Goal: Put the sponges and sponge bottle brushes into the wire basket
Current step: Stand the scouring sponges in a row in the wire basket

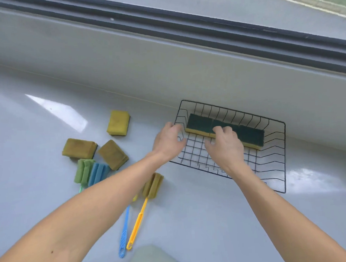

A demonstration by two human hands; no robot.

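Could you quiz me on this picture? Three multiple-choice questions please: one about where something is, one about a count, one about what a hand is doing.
1. Where do the green-topped sponges lie?
A. on the floor beside the brushes
B. in the wire basket, along its far side
C. on the window ledge

2. How many sponge bottle brushes lie outside the basket?
A. one
B. three
C. five

3. What is the left hand doing?
A. gripping a brush handle
B. resting at the basket's left rim, holding nothing
C. lifting a yellow sponge

Answers: 1 B, they sit in a row inside the wires. 2 B, the green brush, blue brush and yellow brush lie on the floor. 3 B, its fingers touch the rim, empty.
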